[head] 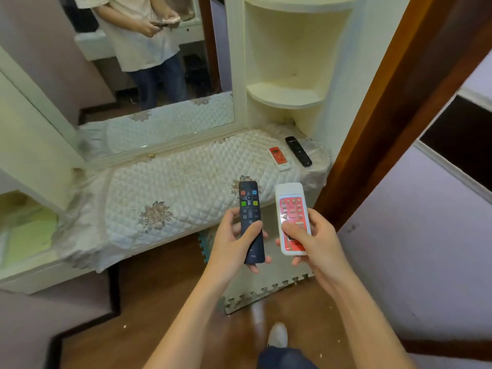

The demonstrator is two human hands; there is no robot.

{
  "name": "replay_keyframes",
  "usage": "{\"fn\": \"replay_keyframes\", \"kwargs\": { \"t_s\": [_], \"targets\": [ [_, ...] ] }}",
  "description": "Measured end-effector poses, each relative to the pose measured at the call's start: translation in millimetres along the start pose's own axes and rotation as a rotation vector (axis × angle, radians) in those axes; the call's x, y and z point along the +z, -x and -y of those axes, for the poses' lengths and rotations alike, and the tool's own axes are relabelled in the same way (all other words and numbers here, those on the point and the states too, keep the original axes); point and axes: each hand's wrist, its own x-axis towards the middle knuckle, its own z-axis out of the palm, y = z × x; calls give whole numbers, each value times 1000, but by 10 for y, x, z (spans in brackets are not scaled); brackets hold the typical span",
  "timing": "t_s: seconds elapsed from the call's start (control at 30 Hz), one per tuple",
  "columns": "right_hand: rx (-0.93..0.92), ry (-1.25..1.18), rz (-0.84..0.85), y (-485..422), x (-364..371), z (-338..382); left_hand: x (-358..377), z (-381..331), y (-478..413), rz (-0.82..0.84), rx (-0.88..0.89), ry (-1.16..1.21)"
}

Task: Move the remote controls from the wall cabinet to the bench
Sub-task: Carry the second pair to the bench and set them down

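My left hand grips a dark remote with coloured buttons, held upright over the front edge of the bench. My right hand holds a white remote with a red-pink keypad, thumb across its lower keys. The bench wears a quilted white cover with floral patches. On its right end lie a small white-and-red remote and a slim black remote, side by side and apart from my hands.
A cream corner shelf unit rises behind the bench's right end, its shelves bare. A large mirror at the back reflects a person. A brown door frame stands right. Foam floor mat and wooden floor lie below.
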Motion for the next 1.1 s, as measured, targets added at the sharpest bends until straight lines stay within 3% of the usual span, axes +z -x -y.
{"fn": "replay_keyframes", "kwargs": {
  "t_s": [0.2, 0.5, 0.73, 1.1],
  "targets": [
    [16, 38, 56, -824, -174, 195, 195, -174, -771, -40, -17, 33],
    [85, 8, 126, -1454, 47, 78, -17, -160, -1248, -118, -41, 46],
    [129, 27, 61, -1775, 294, -59, -313, -20, -1526, -90, -85, 52],
    [262, 152, 84, -2788, 199, -505, -410, 447, -2497, -122, -267, 94]
  ]
}}
